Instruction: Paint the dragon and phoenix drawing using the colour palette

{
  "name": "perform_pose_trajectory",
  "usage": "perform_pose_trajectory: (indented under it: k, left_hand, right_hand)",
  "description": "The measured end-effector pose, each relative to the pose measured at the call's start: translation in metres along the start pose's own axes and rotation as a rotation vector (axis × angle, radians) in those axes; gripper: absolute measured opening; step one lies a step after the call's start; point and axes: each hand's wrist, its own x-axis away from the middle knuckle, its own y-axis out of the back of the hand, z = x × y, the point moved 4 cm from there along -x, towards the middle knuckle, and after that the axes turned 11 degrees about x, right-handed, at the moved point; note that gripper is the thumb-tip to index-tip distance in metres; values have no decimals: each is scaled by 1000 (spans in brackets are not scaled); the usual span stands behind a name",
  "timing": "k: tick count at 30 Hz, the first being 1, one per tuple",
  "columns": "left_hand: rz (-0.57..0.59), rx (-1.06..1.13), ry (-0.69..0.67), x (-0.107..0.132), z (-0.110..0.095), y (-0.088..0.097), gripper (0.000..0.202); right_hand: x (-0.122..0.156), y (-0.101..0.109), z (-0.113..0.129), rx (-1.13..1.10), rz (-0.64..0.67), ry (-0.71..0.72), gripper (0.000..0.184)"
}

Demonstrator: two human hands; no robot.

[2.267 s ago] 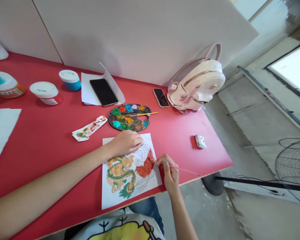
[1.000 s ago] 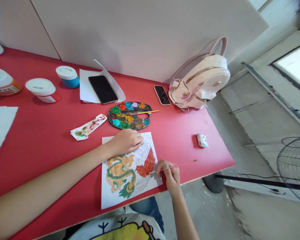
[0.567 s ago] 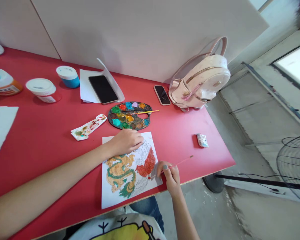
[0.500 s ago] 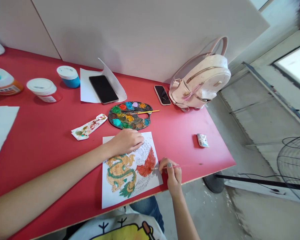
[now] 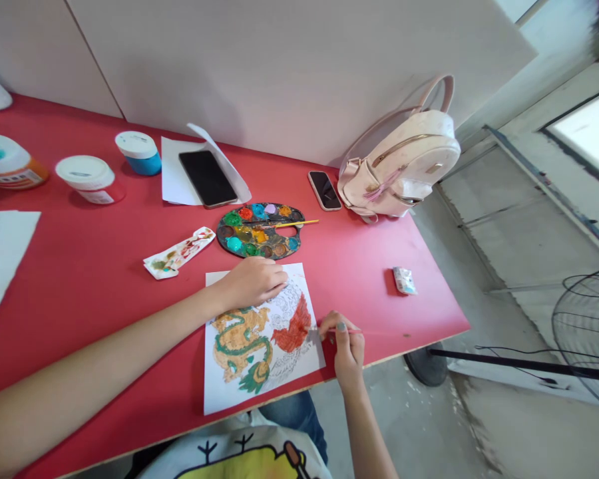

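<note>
A sheet of paper (image 5: 219,399) with a part-painted drawing lies at the table's front edge: an orange and green dragon on the left, a red bird on the right. Resting on its top edge is my left hand (image 5: 257,283), fingers together and lying flat, with nothing seen in it. My right hand (image 5: 347,342), at the sheet's right side, pinches a thin paintbrush (image 5: 353,330), its tip at the red bird. Just behind the sheet sits a paint palette (image 5: 224,246) with several colours and a yellow-handled brush (image 5: 299,223) across it.
Left of the palette lies a paint-stained strip (image 5: 180,253). Farther back are a phone (image 5: 207,177) on folded paper, another phone (image 5: 324,190), a pink backpack (image 5: 404,163) and several paint jars (image 5: 87,178). A small packet (image 5: 404,281) lies right; a fan (image 5: 589,332) stands beyond the table.
The brush tip in my right hand has shifted slightly upward over the red bird. My left hand stays in place on the paper.
</note>
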Motion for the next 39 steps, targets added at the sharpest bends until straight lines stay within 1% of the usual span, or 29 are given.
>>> perform_pose_trajectory:
  k: [1, 4, 5, 8, 9, 11, 12, 13, 15, 16, 17, 19, 20, 21, 23, 24, 27, 28, 30, 31, 32, 34, 35, 38, 39]
  left_hand:
    - [0, 5, 1, 0, 0, 0, 26]
    - [2, 9, 4, 0, 0, 0, 26]
    - [4, 8, 6, 0, 0, 0, 26]
    - [6, 0, 8, -1, 0, 0, 25]
    - [8, -1, 8, -1, 0, 0, 25]
    - [12, -4, 11, -1, 0, 0, 25]
    - [14, -8, 13, -1, 0, 0, 25]
    - [15, -13, 14, 0, 0, 0, 25]
    - [16, -24, 13, 0, 0, 0, 24]
    - [17, -28, 11, 0, -1, 0, 24]
    - [18, -30, 10, 0, -1, 0, 24]
    - [20, -32, 12, 0, -1, 0, 24]
    - [22, -32, 15, 0, -1, 0, 24]
    - [25, -32, 18, 0, -1, -1, 25]
    - [26, -34, 23, 0, -1, -1, 25]
    - [25, -36, 24, 0, -1, -1, 25]
    - [23, -44, 20, 0, 0, 0, 26]
    - [24, -46, 17, 0, 0, 0, 26]
    - [26, -47, 13, 0, 0, 0, 25]
    - [26, -47, 11, 0, 0, 0, 25]
    - [25, -48, 11, 0, 0, -1, 25]
    - [18, -46, 9, 0, 0, -1, 24]
    - [16, -44, 8, 0, 0, -1, 24]
    - [13, -36, 4, 0, 0, -1, 25]
    - [13, -35, 3, 0, 0, -1, 25]
  right_hand:
    - [0, 1, -1, 19, -16, -11, 56]
    - [0, -2, -1, -3, 44, 17, 60]
    - [0, -2, -1, -12, 43, 25, 61]
    - [0, 1, -2, 29, -31, -6, 57]
    - [0, 0, -1, 31, -20, -9, 57]
    - [-1, -3, 0, -10, 55, 11, 58]
    - [-1, -4, 1, -32, 67, 21, 59]
    - [-1, -3, 1, -37, 48, 20, 58]
    - [-1, 0, 0, -4, -30, -5, 55]
    - [-1, 0, -1, 5, -38, -11, 55]
    - [-1, -1, -1, -4, -2, -4, 55]
    - [-1, -5, 0, -68, 125, 38, 59]
    - [0, -6, 1, -103, 159, 56, 60]
    - [0, -6, 2, -122, 152, 61, 59]
    - [-1, -2, 2, -115, 78, 45, 56]
    - [-1, -2, 2, -110, 64, 42, 54]
    - [-1, -5, 4, -146, 152, 71, 56]
    - [-1, -5, 3, -159, 143, 67, 58]
    - [-1, -2, 0, -148, 63, 24, 57]
    - [-1, -1, -1, -136, 43, 7, 56]
    - [-1, -2, -2, -128, 64, 6, 56]
    - [0, -6, -1, -145, 157, 39, 57]
    - [-1, -6, 0, -159, 163, 51, 58]
    - [-2, -3, 1, -153, 69, 21, 57]
    - [-3, -3, 2, -150, 84, 25, 57]
